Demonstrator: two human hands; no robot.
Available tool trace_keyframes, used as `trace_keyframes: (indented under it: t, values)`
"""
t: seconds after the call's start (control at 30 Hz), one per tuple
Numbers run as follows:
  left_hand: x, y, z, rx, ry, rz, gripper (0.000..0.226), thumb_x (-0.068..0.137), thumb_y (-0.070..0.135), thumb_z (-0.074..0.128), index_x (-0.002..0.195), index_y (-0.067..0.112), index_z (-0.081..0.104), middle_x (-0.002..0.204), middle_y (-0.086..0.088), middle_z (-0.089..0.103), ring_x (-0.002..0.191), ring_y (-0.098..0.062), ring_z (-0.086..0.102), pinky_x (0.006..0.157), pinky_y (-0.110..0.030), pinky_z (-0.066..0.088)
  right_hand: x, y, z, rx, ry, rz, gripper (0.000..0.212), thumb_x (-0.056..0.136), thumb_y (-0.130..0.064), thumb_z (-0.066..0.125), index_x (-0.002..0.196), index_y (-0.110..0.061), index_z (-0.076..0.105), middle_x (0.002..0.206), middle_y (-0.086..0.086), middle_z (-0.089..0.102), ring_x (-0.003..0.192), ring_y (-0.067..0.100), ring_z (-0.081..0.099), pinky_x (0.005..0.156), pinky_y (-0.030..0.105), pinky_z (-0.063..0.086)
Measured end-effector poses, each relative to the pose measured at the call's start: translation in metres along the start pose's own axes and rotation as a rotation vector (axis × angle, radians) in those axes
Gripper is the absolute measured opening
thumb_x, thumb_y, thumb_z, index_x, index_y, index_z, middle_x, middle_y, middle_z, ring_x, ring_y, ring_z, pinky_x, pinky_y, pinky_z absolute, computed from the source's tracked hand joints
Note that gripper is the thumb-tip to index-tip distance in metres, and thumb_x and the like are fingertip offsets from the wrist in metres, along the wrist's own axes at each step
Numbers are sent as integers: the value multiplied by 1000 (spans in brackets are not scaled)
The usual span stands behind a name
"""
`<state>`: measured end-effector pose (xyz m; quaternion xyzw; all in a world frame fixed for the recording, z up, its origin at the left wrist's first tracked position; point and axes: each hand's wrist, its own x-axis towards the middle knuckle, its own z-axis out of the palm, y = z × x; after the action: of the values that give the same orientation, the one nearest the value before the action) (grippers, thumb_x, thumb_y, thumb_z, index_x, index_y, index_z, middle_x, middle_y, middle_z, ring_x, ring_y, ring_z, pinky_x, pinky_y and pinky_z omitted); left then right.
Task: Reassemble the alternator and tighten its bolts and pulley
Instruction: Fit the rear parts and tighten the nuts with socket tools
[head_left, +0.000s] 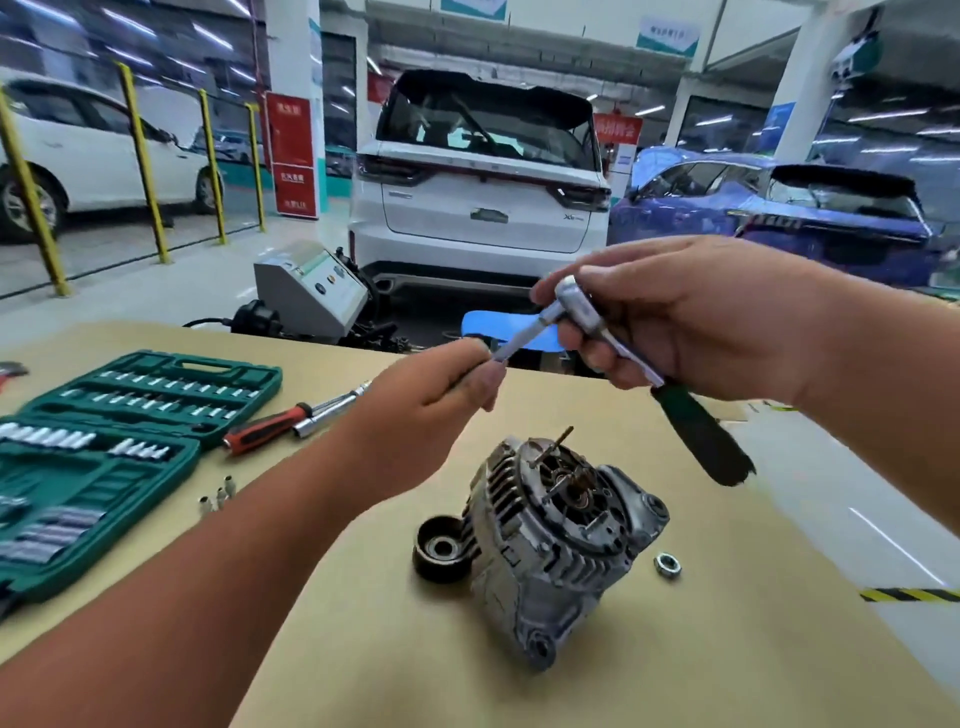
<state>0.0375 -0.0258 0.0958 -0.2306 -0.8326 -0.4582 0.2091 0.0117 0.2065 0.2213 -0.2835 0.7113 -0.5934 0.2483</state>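
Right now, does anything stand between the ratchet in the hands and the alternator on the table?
Nothing visible does. The ratchet, held by the right hand with the left hand pinching its extension bar, is above the alternator with only air between. The pulley and the nut lie off to its sides.

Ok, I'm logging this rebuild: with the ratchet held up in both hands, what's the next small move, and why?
Probably lower the ratchet onto a bolt sticking out of the alternator. The right hand grips it, the left hand pinches its tip, both off the table; the pulley and nut lie loose beside the alternator.
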Motion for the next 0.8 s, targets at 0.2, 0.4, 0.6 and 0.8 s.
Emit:
trace_keyframes:
  t: [0.2, 0.4, 0.6, 0.8]
  values:
    - [-72, -22, -54, 63, 37, -110, 38, 98, 58, 41, 74, 28, 49, 67, 5, 44, 65, -16, 40, 63, -43, 35, 41, 25, 81, 196, -39, 110, 18, 87, -25, 68, 97, -18, 81, 79, 9, 68, 55, 11, 57, 43, 18, 48]
    - [-141, -45, -94, 74, 60, -221, 46, 96, 64, 42, 76, 24, 51, 69, 8, 46, 65, -11, 41, 60, -35, 33, 76, 59, 146, 290, -125, 185, 28, 104, -21, 57, 95, -20, 83, 80, 8, 70, 57, 11, 58, 45, 18, 49]
    - [-170, -53, -112, 183, -14, -342, 42, 97, 65, 41, 81, 28, 52, 70, 0, 52, 66, -13, 46, 62, -37, 35, 90, 90, 169, 396, -144, 270, 21, 93, -18, 63, 106, -15, 79, 80, 10, 67, 55, 12, 56, 41, 19, 47]
    - [-195, -77, -112, 147, 84, -572, 32, 108, 50, 49, 83, 31, 58, 62, 11, 53, 59, -6, 46, 63, -37, 39, 106, 109, 147, 539, 238, 193, 18, 103, -15, 61, 104, -8, 77, 79, 11, 70, 54, 12, 59, 45, 20, 50]
